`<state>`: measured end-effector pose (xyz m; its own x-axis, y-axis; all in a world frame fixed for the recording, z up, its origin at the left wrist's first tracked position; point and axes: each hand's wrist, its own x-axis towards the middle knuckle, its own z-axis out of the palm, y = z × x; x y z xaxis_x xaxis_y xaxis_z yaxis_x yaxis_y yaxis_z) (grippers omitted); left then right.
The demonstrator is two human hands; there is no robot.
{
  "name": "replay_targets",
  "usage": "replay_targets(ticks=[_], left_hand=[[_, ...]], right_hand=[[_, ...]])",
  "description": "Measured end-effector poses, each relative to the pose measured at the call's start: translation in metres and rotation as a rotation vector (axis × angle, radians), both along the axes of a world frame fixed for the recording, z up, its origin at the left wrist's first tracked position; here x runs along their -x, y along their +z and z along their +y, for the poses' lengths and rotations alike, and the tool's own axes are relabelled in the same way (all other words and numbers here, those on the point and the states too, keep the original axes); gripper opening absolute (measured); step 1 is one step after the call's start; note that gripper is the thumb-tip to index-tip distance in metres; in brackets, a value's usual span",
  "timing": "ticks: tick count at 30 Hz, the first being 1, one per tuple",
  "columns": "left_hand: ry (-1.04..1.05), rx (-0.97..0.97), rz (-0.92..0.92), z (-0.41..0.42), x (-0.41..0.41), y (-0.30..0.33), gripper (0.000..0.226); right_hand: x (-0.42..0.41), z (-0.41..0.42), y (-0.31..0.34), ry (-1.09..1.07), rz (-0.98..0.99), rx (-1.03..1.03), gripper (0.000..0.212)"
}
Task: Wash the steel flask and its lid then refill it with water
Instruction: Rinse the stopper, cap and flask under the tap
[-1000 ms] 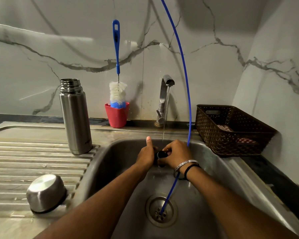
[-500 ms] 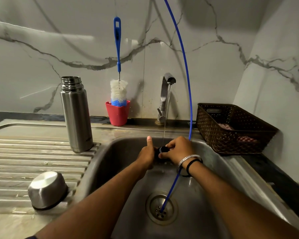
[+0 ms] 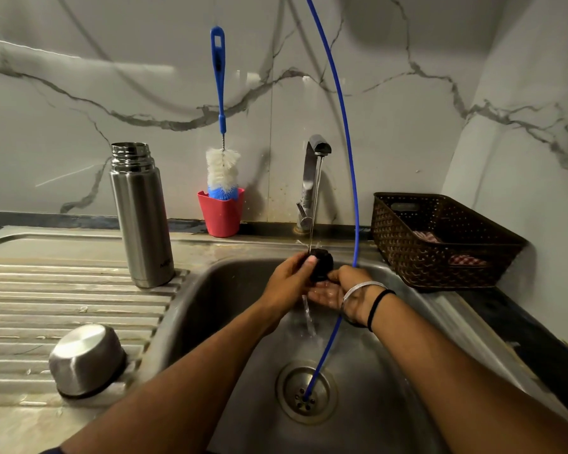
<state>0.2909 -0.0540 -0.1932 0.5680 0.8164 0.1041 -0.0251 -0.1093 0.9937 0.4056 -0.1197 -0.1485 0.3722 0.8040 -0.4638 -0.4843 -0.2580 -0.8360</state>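
in the red cup [image 3: 221,215], a brush [image 3: 223,172].

My left grip [image 3: 289,283] and right grip [image 3: 338,290] meet over the sink [image 3: 217,290], under the tap [image 3: 312,178], with the flask stopper [image 3: 322,265] between them. On the drainboard [image 3: 63,306] to my left the flask [image 3: 141,217] stands upright, its cup lid [image 3: 86,360] nearer me. Behind the sink a holder [image 3: 221,214] has the bottle brush [image 3: 222,158] in it; the basket [image 3: 440,240] sits right.
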Motion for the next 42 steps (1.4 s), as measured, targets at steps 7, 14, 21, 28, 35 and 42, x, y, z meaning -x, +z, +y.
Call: replay_targets(ticks=[7,14,21,28,35,42], left_hand=[[0.062,-0.099,0.07,0.004,0.003,-0.008,0.049],[0.104,-0.145,0.05,0.004,0.002,-0.005,0.055],[-0.02,-0.13,0.07,-0.007,0.005,0.002,0.06],[-0.103,-0.105,0.043,-0.021,-0.003,0.012,0.033],[0.057,-0.103,0.223,-0.011,-0.007,0.002,0.039],[0.12,0.371,0.145,-0.025,-0.018,0.007,0.059]], right_hand=[[0.003,-0.004,-0.004,0.127,-0.309,0.121,0.03],[0.004,0.0,-0.007,0.087,-0.369,-0.005,0.024],[0.007,0.011,-0.018,0.053,-0.216,-0.074,0.032],[-0.001,0.024,-0.023,-0.216,-0.391,-0.067,0.047],[0.001,0.028,-0.032,-0.062,-0.964,0.044,0.068],[0.007,0.022,-0.035,0.007,-1.643,0.019,0.057]])
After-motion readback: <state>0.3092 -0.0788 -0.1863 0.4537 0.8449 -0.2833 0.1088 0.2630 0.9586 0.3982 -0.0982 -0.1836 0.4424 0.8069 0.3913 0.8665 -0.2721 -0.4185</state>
